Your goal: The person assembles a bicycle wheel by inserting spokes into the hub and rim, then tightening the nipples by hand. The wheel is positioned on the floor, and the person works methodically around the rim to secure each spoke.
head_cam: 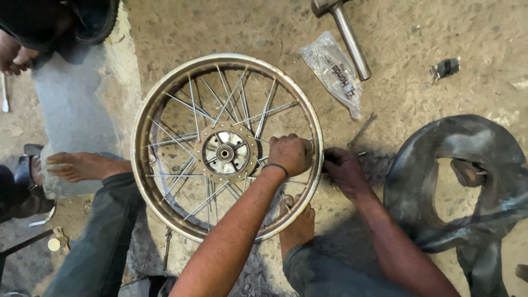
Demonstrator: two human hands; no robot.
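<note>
- A spoked motorcycle wheel rim (144, 165) was seen lying flat on the dirt floor (429, 33), its hub (225, 152) at the centre.
- The left hand (290, 154) was found inside the rim, just right of the hub, closed in a fist around the spokes (192, 104) there.
- The right hand (342, 168) was placed just outside the rim's right edge, fingers curled; what it gripped could not be told.
- A bare foot (82, 166) was noted touching the rim's left edge; another foot (297, 223) was pressed at its lower right.
- A black inner tube (440, 148) was recorded well right of the rim.
- A hammer (344, 27) and a plastic bag (333, 69) lay above and right of the rim.
</note>
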